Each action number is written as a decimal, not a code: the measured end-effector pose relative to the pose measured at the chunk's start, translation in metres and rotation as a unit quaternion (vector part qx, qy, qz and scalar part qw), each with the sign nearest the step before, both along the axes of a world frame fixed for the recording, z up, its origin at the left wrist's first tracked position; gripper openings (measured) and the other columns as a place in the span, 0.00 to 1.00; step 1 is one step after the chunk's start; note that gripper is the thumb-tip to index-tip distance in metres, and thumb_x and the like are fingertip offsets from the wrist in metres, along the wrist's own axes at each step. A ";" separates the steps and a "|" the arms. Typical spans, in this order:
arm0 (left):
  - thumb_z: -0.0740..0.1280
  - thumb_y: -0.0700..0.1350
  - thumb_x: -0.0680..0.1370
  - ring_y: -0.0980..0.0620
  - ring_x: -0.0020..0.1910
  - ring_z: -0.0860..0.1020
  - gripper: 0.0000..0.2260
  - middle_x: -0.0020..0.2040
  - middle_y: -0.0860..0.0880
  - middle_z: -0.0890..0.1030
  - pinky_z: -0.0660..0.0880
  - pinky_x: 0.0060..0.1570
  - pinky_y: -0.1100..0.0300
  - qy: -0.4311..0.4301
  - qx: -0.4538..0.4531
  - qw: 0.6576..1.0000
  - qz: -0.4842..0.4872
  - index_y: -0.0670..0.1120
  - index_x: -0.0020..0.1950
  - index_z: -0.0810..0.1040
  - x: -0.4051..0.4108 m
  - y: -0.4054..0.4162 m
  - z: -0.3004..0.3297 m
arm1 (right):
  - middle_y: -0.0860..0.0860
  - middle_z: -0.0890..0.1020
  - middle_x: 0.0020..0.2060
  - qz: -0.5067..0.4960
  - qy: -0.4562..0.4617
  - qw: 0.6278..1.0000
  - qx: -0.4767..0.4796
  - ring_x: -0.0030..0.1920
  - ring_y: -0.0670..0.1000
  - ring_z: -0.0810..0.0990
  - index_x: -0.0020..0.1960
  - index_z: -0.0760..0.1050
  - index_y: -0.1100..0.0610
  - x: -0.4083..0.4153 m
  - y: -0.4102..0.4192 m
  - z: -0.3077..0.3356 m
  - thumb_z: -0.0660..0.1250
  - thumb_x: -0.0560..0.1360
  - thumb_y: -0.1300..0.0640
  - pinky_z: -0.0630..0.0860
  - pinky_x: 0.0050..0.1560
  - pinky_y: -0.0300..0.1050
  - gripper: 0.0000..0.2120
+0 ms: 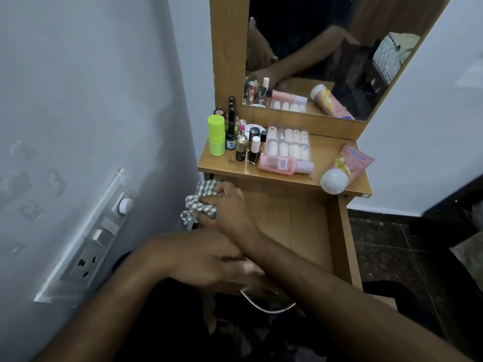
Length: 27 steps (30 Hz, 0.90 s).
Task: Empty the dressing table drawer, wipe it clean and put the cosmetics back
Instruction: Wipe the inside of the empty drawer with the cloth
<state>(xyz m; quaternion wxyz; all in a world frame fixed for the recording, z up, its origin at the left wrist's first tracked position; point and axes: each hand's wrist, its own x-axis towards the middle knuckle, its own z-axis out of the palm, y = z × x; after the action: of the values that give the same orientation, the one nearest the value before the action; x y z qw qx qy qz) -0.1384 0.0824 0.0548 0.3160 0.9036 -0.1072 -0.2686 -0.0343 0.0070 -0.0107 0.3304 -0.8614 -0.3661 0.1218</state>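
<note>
Drawer-wise, the pulled-out light wooden drawer point(290, 226) looks emptied. The person's right hand point(230, 205) grips a crumpled grey-and-white checked cloth point(200, 202) at the drawer's 10 o'clock corner. The left hand point(209, 259), fingers loosely curled, rests at the front edge around 7 o'clock; can't tell if it's gripping. The pink lotion bottle point(285, 164) and other cosmetics wait on top, at 12, so wiping's underway, restocking left.

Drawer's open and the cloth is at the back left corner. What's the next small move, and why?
Probably sweep the checked cloth rightward along the drawer floor. The right hand grips it at the far left corner, the rest of the bare floor lies to its right, and the cosmetics, like the pink bottle, wait on the tabletop. The left hand is blurred near the drawer front.
</note>
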 end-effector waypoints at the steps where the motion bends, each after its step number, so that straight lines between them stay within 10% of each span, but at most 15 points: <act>1: 0.59 0.66 0.80 0.57 0.45 0.83 0.23 0.44 0.54 0.86 0.79 0.49 0.57 -0.012 -0.033 0.998 0.056 0.49 0.49 0.84 0.001 0.009 0.002 | 0.51 0.73 0.61 -0.016 0.034 0.999 0.026 0.63 0.54 0.69 0.60 0.82 0.50 -0.004 -0.001 0.000 0.72 0.76 0.48 0.66 0.66 0.47 0.15; 5: 0.68 0.47 0.81 0.59 0.34 0.81 0.11 0.33 0.54 0.84 0.72 0.35 0.68 -0.224 -0.028 0.923 0.311 0.49 0.38 0.82 -0.006 0.039 -0.010 | 0.51 0.78 0.53 0.022 -0.041 0.998 0.047 0.54 0.51 0.74 0.48 0.83 0.54 -0.022 -0.009 -0.009 0.74 0.70 0.51 0.72 0.57 0.47 0.10; 8: 0.72 0.42 0.77 0.62 0.39 0.78 0.07 0.37 0.54 0.81 0.69 0.37 0.72 -0.299 0.047 0.905 0.300 0.51 0.41 0.79 -0.010 0.041 -0.033 | 0.52 0.82 0.41 0.031 0.016 0.995 0.096 0.43 0.49 0.80 0.40 0.83 0.57 -0.031 -0.015 -0.016 0.74 0.69 0.52 0.78 0.46 0.50 0.08; 15: 0.69 0.43 0.80 0.62 0.41 0.82 0.07 0.41 0.62 0.84 0.74 0.40 0.71 -0.179 0.000 0.958 0.224 0.56 0.49 0.83 -0.021 0.049 -0.029 | 0.45 0.75 0.25 0.049 0.350 0.935 -0.030 0.28 0.45 0.72 0.28 0.73 0.53 -0.017 -0.028 0.017 0.70 0.75 0.53 0.69 0.31 0.41 0.17; 20: 0.69 0.61 0.74 0.56 0.45 0.84 0.13 0.47 0.56 0.85 0.80 0.49 0.53 -0.111 -0.045 0.971 0.207 0.57 0.53 0.81 -0.027 0.063 -0.026 | 0.45 0.81 0.41 0.179 0.217 0.952 -0.121 0.44 0.46 0.80 0.40 0.77 0.46 -0.021 -0.034 0.033 0.71 0.76 0.44 0.75 0.45 0.41 0.09; 27: 0.73 0.50 0.77 0.53 0.49 0.83 0.11 0.49 0.53 0.85 0.79 0.53 0.49 -0.041 -0.116 0.983 0.137 0.52 0.57 0.77 -0.014 0.018 -0.029 | 0.45 0.84 0.45 0.221 0.132 0.961 -0.106 0.43 0.43 0.81 0.51 0.78 0.47 -0.013 -0.097 0.031 0.72 0.75 0.44 0.76 0.45 0.40 0.09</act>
<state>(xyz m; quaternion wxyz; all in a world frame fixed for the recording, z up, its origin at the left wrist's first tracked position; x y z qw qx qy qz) -0.1522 0.1000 0.0258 0.4477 0.8773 -0.0257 -0.1713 -0.0470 -0.0898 0.0208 0.2472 -0.7656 -0.4851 0.3425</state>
